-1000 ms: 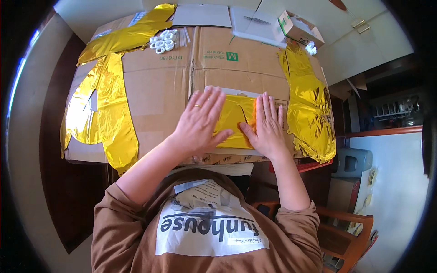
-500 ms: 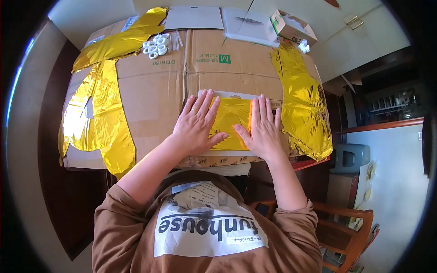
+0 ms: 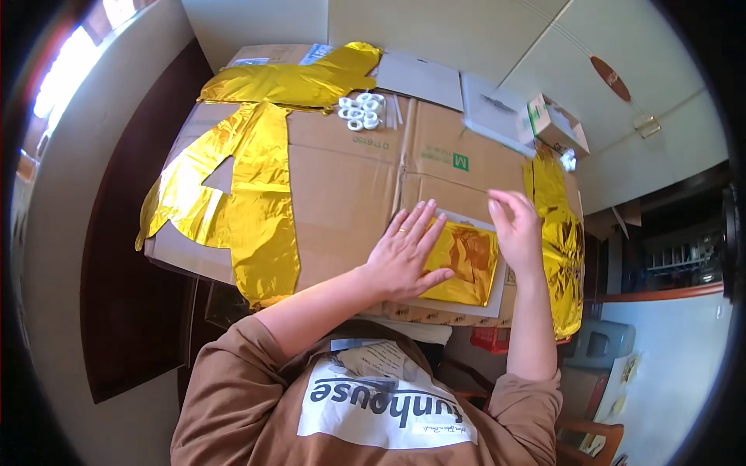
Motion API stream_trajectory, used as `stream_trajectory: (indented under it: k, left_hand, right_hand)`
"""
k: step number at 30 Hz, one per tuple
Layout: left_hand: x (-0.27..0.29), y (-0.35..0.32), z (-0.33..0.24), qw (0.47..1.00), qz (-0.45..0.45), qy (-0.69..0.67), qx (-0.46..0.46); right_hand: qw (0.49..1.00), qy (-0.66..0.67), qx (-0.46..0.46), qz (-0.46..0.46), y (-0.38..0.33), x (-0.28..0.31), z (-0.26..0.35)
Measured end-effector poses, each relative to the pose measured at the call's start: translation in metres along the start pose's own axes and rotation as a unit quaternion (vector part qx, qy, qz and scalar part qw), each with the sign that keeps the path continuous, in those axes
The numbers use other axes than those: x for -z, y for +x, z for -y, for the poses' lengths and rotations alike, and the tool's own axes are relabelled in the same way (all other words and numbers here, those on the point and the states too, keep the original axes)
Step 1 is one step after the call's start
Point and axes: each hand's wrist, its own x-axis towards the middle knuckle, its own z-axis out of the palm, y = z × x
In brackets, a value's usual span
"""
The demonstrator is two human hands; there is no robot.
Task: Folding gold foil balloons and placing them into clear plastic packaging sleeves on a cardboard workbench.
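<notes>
A folded gold foil piece [image 3: 470, 260] lies flat on a pale card [image 3: 492, 311] near the table's front edge. My left hand [image 3: 408, 256] rests on the foil's left side, palm down with fingers stretched out and a ring on one finger. Beyond the foil's right edge, my right hand [image 3: 519, 233] is lifted, its fingers loosely bent and the thumb a little apart. Nothing shows in it.
Large gold foil shapes [image 3: 264, 202] spread over the cardboard [image 3: 342, 210] at left. More crumpled foil [image 3: 563, 248] hangs at the right edge. Several white rolls [image 3: 361, 111], a grey card [image 3: 420, 78] and an open box [image 3: 558, 126] stand along the back.
My right hand has lifted off the foil, its fingers going from flat to bent. My left hand still lies flat. The view has shifted, so the table sits further right and lower.
</notes>
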Motion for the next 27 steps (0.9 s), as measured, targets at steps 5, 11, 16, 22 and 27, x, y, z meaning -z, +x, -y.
stream_trajectory:
  k: [5, 11, 16, 22, 27]
  left_hand:
    - [0.018, -0.002, -0.007, 0.998, -0.009, -0.065, 0.013]
    - [0.038, -0.030, -0.006, 0.990, -0.019, -0.135, 0.019]
    - [0.049, -0.034, -0.005, 0.987, -0.046, -0.152, -0.009]
    - [0.061, -0.029, -0.003, 0.981, -0.070, -0.177, -0.041]
    - [0.080, -0.026, 0.012, 0.988, -0.072, -0.119, -0.073]
  right_hand:
    - [0.985, 0.125, 0.118, 0.027, 0.115, -0.105, 0.036]
    - [0.989, -0.056, 0.007, 0.134, 0.190, -0.186, 0.078]
    - [0.989, 0.005, -0.073, 0.127, 0.201, -0.196, 0.068]
    - [0.903, 0.386, -0.151, 0.117, 0.173, -0.121, 0.026]
    - [0.892, 0.417, -0.127, 0.123, 0.036, -0.006, 0.024]
